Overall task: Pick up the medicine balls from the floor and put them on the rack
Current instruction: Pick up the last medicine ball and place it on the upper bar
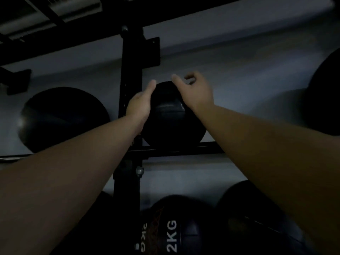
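Observation:
A black medicine ball [171, 116] sits on the upper rail of the black rack [184, 149], just right of its upright post [130, 61]. My left hand [140, 105] lies flat against the ball's left side with the fingers stretched upward. My right hand [195, 91] is at the ball's upper right; its thumb and loosely curled fingers are apart and lifted off the top. The light is dim and the picture is blurred.
Another black ball [62, 118] rests on the same shelf to the left, and a third ball [325, 100] at the far right edge. On the shelf below are a ball marked 2KG [173, 227] and a dark ball [244, 208] beside it. A grey wall lies behind.

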Available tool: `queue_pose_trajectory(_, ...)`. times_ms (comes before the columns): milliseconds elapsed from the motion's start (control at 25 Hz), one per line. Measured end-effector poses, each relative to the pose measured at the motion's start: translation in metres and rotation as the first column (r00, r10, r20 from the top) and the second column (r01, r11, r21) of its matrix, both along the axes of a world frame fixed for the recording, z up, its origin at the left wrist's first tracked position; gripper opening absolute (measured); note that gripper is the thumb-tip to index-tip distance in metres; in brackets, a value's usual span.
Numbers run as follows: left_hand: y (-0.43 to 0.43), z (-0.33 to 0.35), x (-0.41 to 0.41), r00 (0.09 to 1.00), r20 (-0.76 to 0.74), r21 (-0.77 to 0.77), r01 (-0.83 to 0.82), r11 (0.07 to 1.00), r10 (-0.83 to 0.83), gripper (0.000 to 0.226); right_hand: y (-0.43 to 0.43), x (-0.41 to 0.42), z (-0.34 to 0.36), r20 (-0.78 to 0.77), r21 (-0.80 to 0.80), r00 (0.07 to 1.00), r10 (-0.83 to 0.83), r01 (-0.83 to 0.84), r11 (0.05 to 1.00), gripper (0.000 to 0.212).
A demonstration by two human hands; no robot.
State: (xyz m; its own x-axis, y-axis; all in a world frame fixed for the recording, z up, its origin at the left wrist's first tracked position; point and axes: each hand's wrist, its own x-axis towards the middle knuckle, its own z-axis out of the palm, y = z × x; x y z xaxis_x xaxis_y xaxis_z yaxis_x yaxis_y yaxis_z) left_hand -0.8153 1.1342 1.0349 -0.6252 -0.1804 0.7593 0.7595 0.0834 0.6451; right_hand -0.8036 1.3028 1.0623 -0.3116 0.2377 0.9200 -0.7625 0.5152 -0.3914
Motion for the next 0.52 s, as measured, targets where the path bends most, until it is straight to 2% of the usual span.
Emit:
queue_pose_trajectory(40, -0.002, -0.004, -0.007, 0.979, -0.179, -0.05, -0.108, 0.993, 0.098, 0.095, -0.005, -0.009, 0.009, -0.057, 0.005, 0.998, -0.031, 0.031, 0.999, 0.044)
queue_pose_trajectory(80, -0.002, -0.01, -0.015, 0.916, -0.354, -0.115, -0.241, 0.964, 0.187, 0.097, -0.009, -0.018, 0.017, -0.098, -0.007, 0.993, -0.07, 0.07, 0.998, 0.04)
queue_pose_trajectory(120, -0.002, -0.014, -0.023, 0.841, -0.486, -0.198, -0.369, 0.908, 0.236, 0.103, -0.011, -0.027, 0.024, -0.11, -0.01, 0.987, -0.12, 0.119, 0.993, 0.042)
queue_pose_trajectory(160, -0.002, -0.015, -0.033, 0.794, -0.55, -0.269, -0.461, 0.846, 0.258, 0.109, -0.011, -0.037, 0.031, -0.087, 0.006, 0.979, -0.185, 0.186, 0.983, 0.045)
queue_pose_trajectory(240, 0.0, -0.008, -0.048, 0.83, -0.505, -0.373, -0.456, 0.808, 0.236, 0.113, -0.007, -0.058, 0.043, -0.033, 0.072, 0.956, -0.293, 0.295, 0.953, 0.056)
queue_pose_trajectory(320, 0.001, 0.004, -0.068, 0.916, -0.36, -0.419, -0.327, 0.847, 0.175, 0.105, -0.005, -0.074, 0.047, -0.006, 0.168, 0.937, -0.348, 0.345, 0.924, 0.066)
queue_pose_trajectory(400, 0.007, 0.012, -0.091, 0.965, -0.223, -0.388, -0.22, 0.895, 0.141, 0.096, 0.001, -0.092, 0.037, 0.011, 0.29, 0.939, -0.345, 0.327, 0.9, 0.065)
queue_pose_trajectory(520, 0.014, 0.01, -0.133, 0.977, -0.19, -0.252, -0.144, 0.957, 0.097, 0.085, 0.018, -0.121, 0.009, 0.033, 0.33, 0.969, -0.244, 0.219, 0.918, 0.055)
